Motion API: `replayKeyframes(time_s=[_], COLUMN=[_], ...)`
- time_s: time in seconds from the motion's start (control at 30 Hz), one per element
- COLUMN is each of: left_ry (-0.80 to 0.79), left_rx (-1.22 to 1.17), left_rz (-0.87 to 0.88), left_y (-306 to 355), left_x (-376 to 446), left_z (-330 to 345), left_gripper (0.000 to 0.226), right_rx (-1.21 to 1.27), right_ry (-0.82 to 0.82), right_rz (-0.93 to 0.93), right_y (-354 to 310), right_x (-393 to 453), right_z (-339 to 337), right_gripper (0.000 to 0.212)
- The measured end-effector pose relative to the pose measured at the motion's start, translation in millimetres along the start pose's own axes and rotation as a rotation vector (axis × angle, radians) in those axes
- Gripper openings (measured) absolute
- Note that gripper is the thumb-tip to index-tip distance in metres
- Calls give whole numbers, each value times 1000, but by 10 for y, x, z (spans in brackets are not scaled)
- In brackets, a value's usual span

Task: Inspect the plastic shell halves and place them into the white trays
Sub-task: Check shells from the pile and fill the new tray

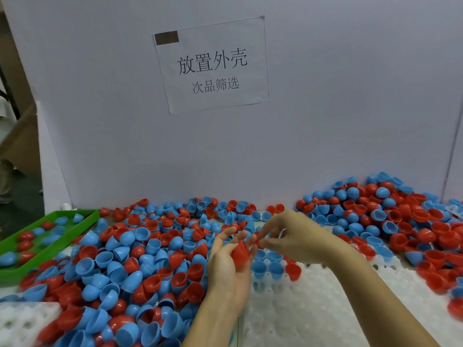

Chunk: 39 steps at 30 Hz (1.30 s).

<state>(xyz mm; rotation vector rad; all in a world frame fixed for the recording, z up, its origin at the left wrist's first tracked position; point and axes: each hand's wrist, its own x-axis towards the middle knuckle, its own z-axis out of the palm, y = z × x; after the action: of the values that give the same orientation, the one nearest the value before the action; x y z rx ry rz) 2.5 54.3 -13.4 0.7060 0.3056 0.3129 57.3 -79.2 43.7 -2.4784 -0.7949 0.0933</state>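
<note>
My left hand (226, 264) is palm up above the table and cradles a red shell half (240, 252) against its fingers. My right hand (293, 236) reaches in from the right, its fingertips pinching something small and red at the shell's right edge, blurred by motion. Below both hands lies a white tray (313, 311) with round pockets; a few blue halves (258, 267) and one red half (293, 271) sit in its far row. Loose red and blue shell halves (140, 266) cover the table to the left.
A second heap of halves (390, 216) lies at the right. A green tray (62, 236) with a few halves sits at the left. Another white tray's corner (22, 321) shows at bottom left. A white board with a paper sign (213, 63) closes off the back.
</note>
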Motion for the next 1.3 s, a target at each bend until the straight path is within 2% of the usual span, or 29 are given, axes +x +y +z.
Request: replayKeyframes(time_s=[0.1, 0.23, 0.4, 0.53, 0.57, 0.63, 0.73, 0.83, 0.93, 1.03, 1.13, 1.23, 1.3], left_ry=[-6, -13, -21, -33, -41, -54, -63, -38, -46, -51, -46, -51, -40], left_rx=[8, -25, 0, 51, 64, 83, 92, 69, 50, 59, 65, 162, 333], left_rz=[24, 64, 94, 131, 137, 135, 129, 116, 108, 107, 108, 140, 191], left_y=[20, 39, -7, -6, -4, -7, -29, -37, -30, -34, -36, -31, -22], left_x=[-9, -18, -16, -26, -28, -35, -30, -15, -18, -18, -13, -36, -65], left_z=[-8, -3, 12, 7, 7, 12, 13, 11, 8, 2, -11, 3, 29], left_gripper=[37, 38, 36, 32, 32, 30, 23, 24, 21, 21, 21, 21, 23], right_rx=[84, 181, 287, 312, 311, 286, 254, 95, -66, -192, -282, -291, -286], right_ry=[-70, -12, -6, 4, 15, 32, 48, 54, 62, -25, -95, -78, -100], right_rz=[-85, -47, 13, -34, -46, -48, -19, 94, 225, 349, 423, 444, 445], right_y=[-181, -204, -174, -182, -189, -199, -139, 40, 257, 393, 457, 472, 469], right_x=[28, 65, 76, 69, 67, 61, 22, -57, -132, -148, -107, -80, -85], right_z=[161, 316, 333, 370, 370, 341, 181, -70, -264, -210, 10, 60, 29], right_gripper=[15, 5, 16, 3, 7, 14, 11, 5, 10, 6, 20, 25, 26])
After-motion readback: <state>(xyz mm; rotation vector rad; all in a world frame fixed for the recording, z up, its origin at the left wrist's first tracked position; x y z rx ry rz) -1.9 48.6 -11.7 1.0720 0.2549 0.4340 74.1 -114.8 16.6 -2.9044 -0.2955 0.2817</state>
